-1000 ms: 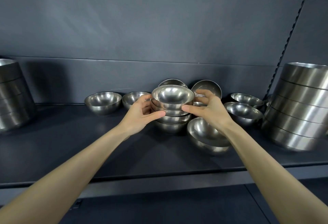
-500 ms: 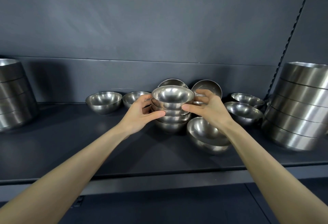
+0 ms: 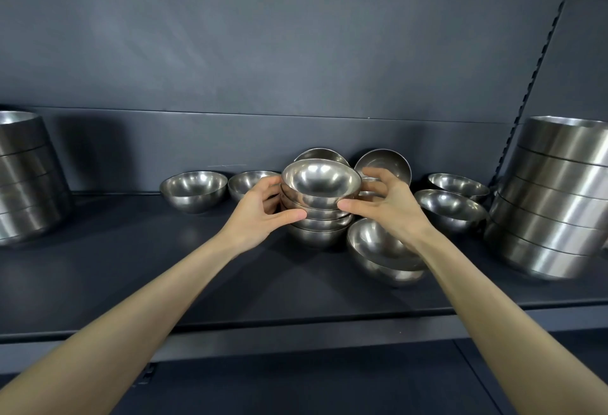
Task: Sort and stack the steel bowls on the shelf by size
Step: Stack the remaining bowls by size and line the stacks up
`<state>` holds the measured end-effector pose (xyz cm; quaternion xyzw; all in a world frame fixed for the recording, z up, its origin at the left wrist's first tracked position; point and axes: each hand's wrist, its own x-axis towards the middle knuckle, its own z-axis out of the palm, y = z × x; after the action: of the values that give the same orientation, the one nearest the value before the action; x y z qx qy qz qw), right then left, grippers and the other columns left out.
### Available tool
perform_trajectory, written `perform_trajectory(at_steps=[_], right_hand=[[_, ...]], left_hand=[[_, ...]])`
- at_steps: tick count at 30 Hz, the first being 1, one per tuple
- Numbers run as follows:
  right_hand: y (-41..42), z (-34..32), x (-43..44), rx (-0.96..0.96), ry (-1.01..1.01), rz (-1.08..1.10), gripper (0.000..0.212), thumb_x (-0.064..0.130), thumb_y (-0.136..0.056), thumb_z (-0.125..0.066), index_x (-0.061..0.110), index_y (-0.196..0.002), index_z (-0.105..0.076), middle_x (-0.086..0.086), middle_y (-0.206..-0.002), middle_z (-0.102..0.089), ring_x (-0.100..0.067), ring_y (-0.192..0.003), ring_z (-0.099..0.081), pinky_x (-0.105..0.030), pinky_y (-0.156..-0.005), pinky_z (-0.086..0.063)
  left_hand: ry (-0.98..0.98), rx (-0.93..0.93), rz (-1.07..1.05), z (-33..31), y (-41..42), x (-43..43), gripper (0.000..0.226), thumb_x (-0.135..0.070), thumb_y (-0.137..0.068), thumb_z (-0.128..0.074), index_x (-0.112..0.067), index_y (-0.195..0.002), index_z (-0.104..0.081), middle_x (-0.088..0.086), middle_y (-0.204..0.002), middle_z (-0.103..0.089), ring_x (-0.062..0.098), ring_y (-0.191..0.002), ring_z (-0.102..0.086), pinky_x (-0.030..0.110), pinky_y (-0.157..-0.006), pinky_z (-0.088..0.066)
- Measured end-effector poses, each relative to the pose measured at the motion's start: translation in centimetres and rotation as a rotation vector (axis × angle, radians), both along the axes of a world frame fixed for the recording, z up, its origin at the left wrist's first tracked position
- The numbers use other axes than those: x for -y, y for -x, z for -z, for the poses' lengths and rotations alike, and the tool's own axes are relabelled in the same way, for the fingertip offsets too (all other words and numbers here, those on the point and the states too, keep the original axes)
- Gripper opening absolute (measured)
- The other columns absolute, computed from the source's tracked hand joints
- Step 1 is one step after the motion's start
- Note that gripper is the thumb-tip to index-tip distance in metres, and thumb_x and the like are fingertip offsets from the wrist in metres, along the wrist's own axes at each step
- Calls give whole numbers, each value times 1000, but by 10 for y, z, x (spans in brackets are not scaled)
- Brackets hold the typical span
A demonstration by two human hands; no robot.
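A stack of several small steel bowls [image 3: 320, 182] stands mid-shelf on the dark shelf [image 3: 131, 266]. My left hand [image 3: 260, 214] cups its left side, thumb across the front. My right hand [image 3: 388, 207] holds the right side, thumb on the top bowl's front and fingers curled behind its rim. Loose small bowls sit to the left [image 3: 194, 189] and to the right [image 3: 450, 207]. A tilted bowl [image 3: 378, 250] lies under my right wrist. Two bowls [image 3: 385, 163] lean against the back wall behind the stack.
A tall stack of large steel bowls [image 3: 559, 200] fills the shelf's right end, and another large stack [image 3: 23, 177] stands at the left end. The shelf's front edge [image 3: 296, 326] runs below my forearms. A slotted upright [image 3: 533, 72] rises at the right.
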<state>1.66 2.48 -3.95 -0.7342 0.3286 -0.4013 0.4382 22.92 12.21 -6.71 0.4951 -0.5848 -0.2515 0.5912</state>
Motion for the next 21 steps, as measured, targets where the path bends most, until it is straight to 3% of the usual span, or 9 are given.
perform_trajectory(at_steps=[5, 13, 21], right_hand=[[-1, -2, 0, 27, -12, 4, 79, 19, -66, -87, 17, -133, -46, 11, -106, -65, 5, -88, -65, -11, -73, -51], [-3, -2, -1, 10, -15, 17, 81, 24, -65, -87, 11, -134, -48, -4, -120, -65, -14, -104, -65, -34, -93, -52], [-2, -2, -4, -8, -5, 32, 79, 28, -63, -87, 11, -131, -52, -1, -116, -66, -14, -103, -66, -41, -96, -52]], left_hand=[[-8, 28, 0, 1, -1, 2, 46, -5, -79, -75, -9, -119, -52, 18, -106, -65, 7, -85, -64, 16, -82, -49], [13, 61, 6, 1, -5, 3, 37, -7, -78, -76, -8, -110, -58, -2, -95, -68, 6, -85, -64, 15, -83, -47], [12, 46, -22, 2, -6, 6, 42, -9, -74, -79, -10, -111, -58, 6, -103, -68, 6, -88, -65, 13, -84, -46]])
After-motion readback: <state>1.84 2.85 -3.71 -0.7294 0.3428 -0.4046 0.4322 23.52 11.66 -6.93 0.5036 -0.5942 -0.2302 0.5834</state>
